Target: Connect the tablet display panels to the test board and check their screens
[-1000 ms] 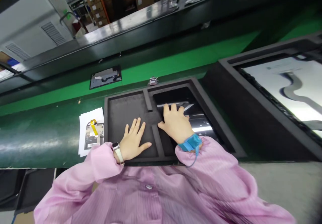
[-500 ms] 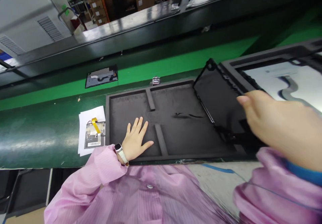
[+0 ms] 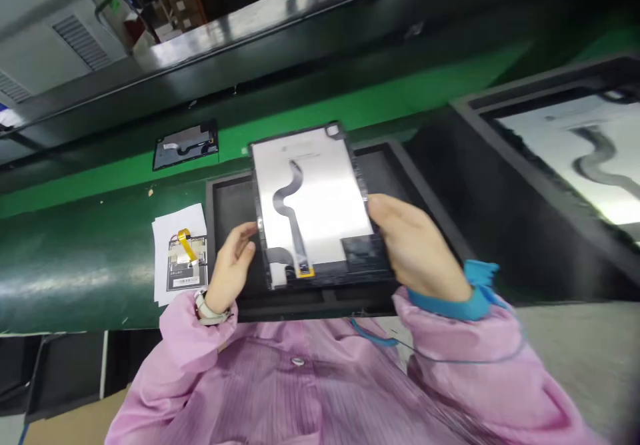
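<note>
A tablet screen [image 3: 325, 198] is lifted above the black foam tray [image 3: 400, 158], its silvery back facing up. A dark ribbon cable [image 3: 285, 210] snakes down that back to a yellow-edged end. My right hand [image 3: 417, 242] grips the screen's right edge, thumb on top, fingers hidden beneath. At the left edge, my left hand [image 3: 233, 262] has its fingertips on the frame, partly curled around it. Much of the tray is covered by the screen.
To the right, another foam tray [image 3: 470, 108] holds a similar screen [image 3: 560, 145]. A smaller panel [image 3: 185, 146] lies on the green strip behind. Left of the near tray, a battery-like part with a yellow flex [image 3: 187, 258] rests on white paper [image 3: 160, 258].
My right hand has brought the screen from the right to the middle, now back side up. My left hand has left the tray floor and come to the screen's left edge.
</note>
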Available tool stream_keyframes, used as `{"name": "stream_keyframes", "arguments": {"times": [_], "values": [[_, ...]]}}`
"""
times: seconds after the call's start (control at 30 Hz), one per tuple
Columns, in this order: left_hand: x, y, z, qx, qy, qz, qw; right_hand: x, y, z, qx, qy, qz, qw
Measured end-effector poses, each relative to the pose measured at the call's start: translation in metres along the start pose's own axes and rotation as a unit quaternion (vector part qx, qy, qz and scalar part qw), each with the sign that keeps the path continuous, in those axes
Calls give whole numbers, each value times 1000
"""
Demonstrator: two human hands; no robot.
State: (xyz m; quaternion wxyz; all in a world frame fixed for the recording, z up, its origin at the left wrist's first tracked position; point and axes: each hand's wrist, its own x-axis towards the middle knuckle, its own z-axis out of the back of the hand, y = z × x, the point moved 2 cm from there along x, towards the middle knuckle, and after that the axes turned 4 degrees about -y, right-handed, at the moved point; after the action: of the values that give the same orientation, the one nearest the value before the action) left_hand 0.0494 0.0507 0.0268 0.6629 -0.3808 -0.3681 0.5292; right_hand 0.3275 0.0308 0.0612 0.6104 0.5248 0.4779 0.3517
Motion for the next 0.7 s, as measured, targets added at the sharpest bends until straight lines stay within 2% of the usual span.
{"name": "stream_keyframes", "arguments": {"times": [0.1,0.17,0.23,0.3,0.4,0.47,0.53,0.63,0.7], "values": [[-9,3,39,-3,-148,-26,989,2,-20,-44,1,72,-15,997],[-16,8,69,81,-229,-64,968,2,-32,-61,-18,98,-11,995],[-20,18,97,195,-263,-87,941,2,-42,-72,-43,115,-2,992],[-19,34,121,294,-242,-87,921,4,-50,-77,-73,125,7,989],[-10,59,141,348,-133,-81,925,9,-59,-80,-129,132,21,983],[-1,68,142,333,-66,-86,937,12,-60,-79,-175,136,30,975],[9,70,140,301,-35,-96,948,12,-55,-77,-226,141,42,963],[24,67,136,228,-31,-91,969,5,-34,-77,-299,119,73,944],[34,67,135,169,-42,-59,983,-1,-15,-84,-387,101,124,908]]}}
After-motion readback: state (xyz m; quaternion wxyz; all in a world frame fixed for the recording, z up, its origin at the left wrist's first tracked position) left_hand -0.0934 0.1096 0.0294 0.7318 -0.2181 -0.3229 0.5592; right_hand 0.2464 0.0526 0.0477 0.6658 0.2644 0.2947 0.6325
